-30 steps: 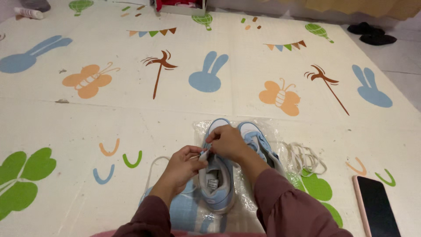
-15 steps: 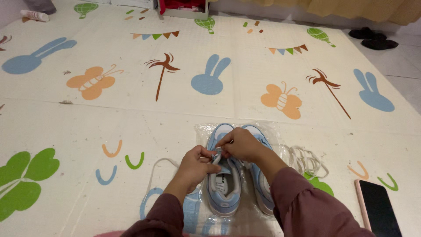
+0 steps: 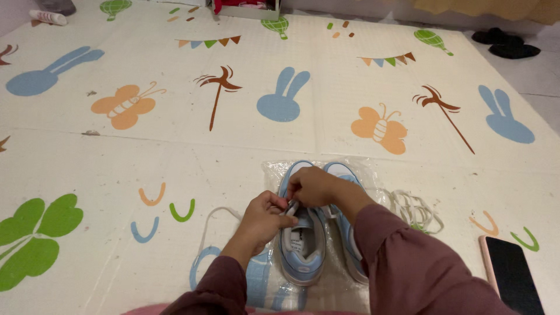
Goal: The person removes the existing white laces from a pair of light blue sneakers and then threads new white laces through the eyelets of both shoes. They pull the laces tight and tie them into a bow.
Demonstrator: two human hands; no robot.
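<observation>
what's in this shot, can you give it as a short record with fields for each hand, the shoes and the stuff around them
left hand: left hand pinches a white lace at the left shoe's tongue
right hand: right hand grips the same lace over the shoe's front
shoes: light blue and white pair, left shoe and right shoe side by side on a clear plastic bag
loose lace: a second white lace piled right of the shoes
phone: dark-screened phone at lower right
surface: patterned play mat
</observation>
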